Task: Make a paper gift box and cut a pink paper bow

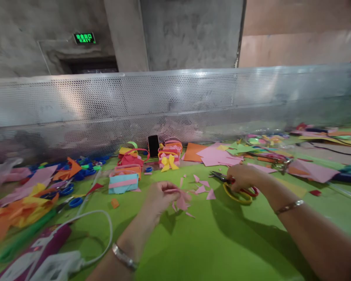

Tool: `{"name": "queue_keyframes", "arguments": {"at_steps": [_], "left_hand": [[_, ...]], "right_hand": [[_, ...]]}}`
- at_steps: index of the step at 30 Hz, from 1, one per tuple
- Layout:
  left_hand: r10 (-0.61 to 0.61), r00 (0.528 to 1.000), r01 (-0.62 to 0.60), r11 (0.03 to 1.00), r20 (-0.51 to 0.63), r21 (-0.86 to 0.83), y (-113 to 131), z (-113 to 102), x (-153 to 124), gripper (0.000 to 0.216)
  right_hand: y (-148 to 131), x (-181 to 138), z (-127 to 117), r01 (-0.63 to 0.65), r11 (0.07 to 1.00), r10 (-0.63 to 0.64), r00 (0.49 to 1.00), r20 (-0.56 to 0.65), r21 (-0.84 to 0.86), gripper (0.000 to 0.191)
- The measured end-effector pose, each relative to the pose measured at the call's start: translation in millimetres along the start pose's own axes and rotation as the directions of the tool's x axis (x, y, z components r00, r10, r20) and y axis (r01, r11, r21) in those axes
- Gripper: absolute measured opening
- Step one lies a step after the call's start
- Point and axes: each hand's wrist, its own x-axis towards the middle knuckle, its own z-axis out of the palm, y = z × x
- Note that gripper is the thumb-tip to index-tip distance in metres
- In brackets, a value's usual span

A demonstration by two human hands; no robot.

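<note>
The left hand [160, 195] pinches a pink paper scrap [181, 203] (small, crumpled); the right hand [242, 176] grips scissors [236, 191].

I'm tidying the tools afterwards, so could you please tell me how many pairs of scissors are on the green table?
1 clearly: the yellow-handled scissors under the right hand. Others may hide among the paper piles.
</note>
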Motion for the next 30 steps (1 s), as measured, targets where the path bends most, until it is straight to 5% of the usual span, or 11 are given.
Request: {"name": "queue_keyframes", "arguments": {"at_steps": [4,6,8,11,15,21,26,30], "left_hand": [[0.01,0.999,-0.009,1.0,0.035,-0.022,-2.9,-1.6,0.8,0.011],[0.016,0.998,-0.014,0.999,0.054,-0.035,-4.5,-1.3,0.8,0.012],[0.024,0.998,-0.023,1.0,0.06,-0.022,-6.1,0.3,0.5,0.01],[0.032,0.997,-0.033,0.999,0.075,0.003,-6.9,5.0,-0.9,0.007],[-0.029,0.993,0.03,1.0,0.113,-0.002,-3.0,10.7,-3.9,0.007],[-0.054,0.996,0.036,0.969,-0.069,-0.245,-5.8,8.3,2.6,0.038],[-0.124,0.968,0.229,0.795,0.22,-0.562,-14.0,16.3,0.9,0.024],[-0.181,0.952,0.299,0.718,0.246,-0.628,-11.9,24.7,-5.7,0.014]], "right_hand": [[-13.2,-2.2,-6.8,0.011,0.996,0.005,0.984,-0.178,0.09,0.027],[-30.9,-8.9,-9.4,0.166,0.958,-0.101,0.959,-0.266,0.234,0.036],[-54.2,-19.0,-8.8,0.425,0.786,-0.293,0.896,-0.335,0.45,0.045],[-89.2,-33.5,-2.6,0.574,0.626,-0.406,0.818,-0.407,0.529,0.046],[-112.0,-36.2,7.8,0.447,0.601,-0.294,0.895,-0.336,0.663,0.012],[-106.5,-28.0,12.4,0.236,0.258,-0.175,0.965,-0.195,0.937,0.013],[-112.0,-27.7,11.0,0.219,0.024,-0.051,0.975,-0.217,0.976,0.012],[-119.5,-26.2,17.0,0.282,-0.052,0.02,0.959,-0.282,0.958,0.012]]}}
